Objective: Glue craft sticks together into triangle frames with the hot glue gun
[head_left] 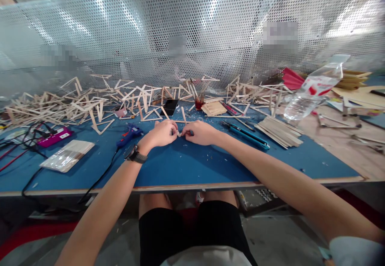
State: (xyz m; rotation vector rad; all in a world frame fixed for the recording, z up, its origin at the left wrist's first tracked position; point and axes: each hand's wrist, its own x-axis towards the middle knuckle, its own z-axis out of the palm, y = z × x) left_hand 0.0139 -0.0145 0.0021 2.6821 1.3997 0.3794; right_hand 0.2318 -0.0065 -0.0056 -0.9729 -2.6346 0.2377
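My left hand [164, 133] and my right hand [201, 132] meet over the middle of the blue mat [192, 166]. Between them is a small wooden stick frame [183, 115], its thin pale sticks rising above the fingers. Both hands are closed, pinching its near end, where my fingers hide part of the joint. To the left of my left hand lies a blue glue gun [129, 135] with a black cord. A dark phone [170, 107] rests just beyond the frame, and teal cutters or pens [248, 135] lie right of my right hand.
Joined stick frames [51, 105] pile up along the perforated metal screen [192, 29]. Flat sticks [279, 131] and a tilted plastic bottle [313, 89] are at right. A purple power strip [55, 136] and a wrapped stick pack [68, 155] lie left. A cup of reddish liquid [199, 103] stands behind.
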